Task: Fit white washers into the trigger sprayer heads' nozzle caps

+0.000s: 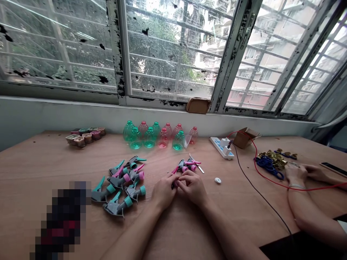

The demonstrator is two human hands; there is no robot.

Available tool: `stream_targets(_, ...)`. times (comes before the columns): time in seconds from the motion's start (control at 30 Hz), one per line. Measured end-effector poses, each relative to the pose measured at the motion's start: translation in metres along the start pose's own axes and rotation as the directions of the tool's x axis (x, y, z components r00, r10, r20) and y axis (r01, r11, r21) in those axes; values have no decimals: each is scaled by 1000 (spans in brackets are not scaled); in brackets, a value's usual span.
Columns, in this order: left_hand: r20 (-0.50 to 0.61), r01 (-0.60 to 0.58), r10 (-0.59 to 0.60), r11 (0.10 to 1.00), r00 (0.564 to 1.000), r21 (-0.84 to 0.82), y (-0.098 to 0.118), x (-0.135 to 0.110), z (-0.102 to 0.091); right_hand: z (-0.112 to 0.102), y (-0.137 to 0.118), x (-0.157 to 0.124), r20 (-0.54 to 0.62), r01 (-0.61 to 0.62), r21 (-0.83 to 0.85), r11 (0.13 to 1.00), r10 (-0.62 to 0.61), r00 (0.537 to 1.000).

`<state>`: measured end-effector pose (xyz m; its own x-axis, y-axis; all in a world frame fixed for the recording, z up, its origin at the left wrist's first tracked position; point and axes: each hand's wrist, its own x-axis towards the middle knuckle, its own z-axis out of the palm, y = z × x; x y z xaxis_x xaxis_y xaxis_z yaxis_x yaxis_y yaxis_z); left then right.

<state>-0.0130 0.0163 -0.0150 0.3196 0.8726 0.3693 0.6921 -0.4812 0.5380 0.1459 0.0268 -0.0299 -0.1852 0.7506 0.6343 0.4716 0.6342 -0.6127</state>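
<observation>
My left hand and my right hand rest close together on the wooden table, fingers curled around a small pink-capped sprayer head held between them. Just beyond my fingers lie two more grey sprayer heads with pink triggers and a thin white tube. To my left sits a pile of several grey sprayer heads with teal and pink triggers. A small white disc lies to the right of my right hand.
Several small teal and pink bottles stand in rows by the wall. Small trays sit far left. A power strip, cardboard box, red and black cables, and another person's hands beside blue and gold parts are at right.
</observation>
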Motion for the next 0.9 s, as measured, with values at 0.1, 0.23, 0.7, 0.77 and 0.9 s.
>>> stream_targets(0.1, -10, 4, -4, 1000, 1000, 0, -1, 0, 1, 1, 0, 0, -4, -17, -18, 1000, 17, 1000)
stream_targets(0.23, -12, 6, -6, 1000, 1000, -3, -2, 1, 2, 2, 0, 0, -13, -41, -30, 999, 41, 999)
stream_targets(0.7, -38, 19, -19, 1000, 999, -7, -3, 1, 4, 2, -1, -2, -21, -88, -44, 995, 87, 996)
stream_targets(0.77, -44, 12, -13, 1000, 999, -17, -5, 2, 4, 2, -1, -2, -19, -96, -40, 995, 95, 995)
stream_targets(0.9, -48, 1, -2, 1000, 999, -21, -5, 2, 5, 2, 1, -2, -22, -124, -35, 992, 124, 992)
